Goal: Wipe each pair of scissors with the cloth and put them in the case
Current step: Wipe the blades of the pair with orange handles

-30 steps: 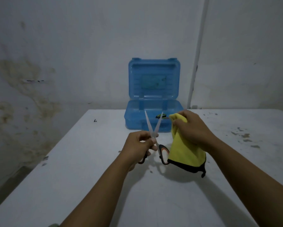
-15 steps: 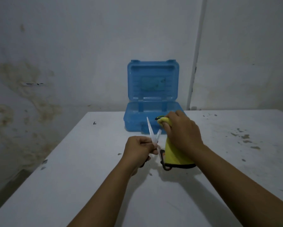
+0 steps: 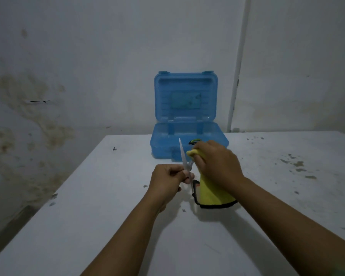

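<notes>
**A:** At the worktop's far edge, by the wall: blue case, lid upright and open. Contents?

**B:** One dark loop with a green rim shows at the front wall of the case. Cannot tell what it belongs to; the rest of the tray is hidden by the tinted plastic.

**A:** Left grip?

**B:** Left hand curled tight round the handles of the scissors, held above the worktop's middle. Blades parted in a narrow V, tips toward the case.

**A:** Right grip?

**B:** Right hand closed on the yellow cloth, bunching it round the right blade. The cloth's black-edged hem hangs down just over the worktop.
</notes>
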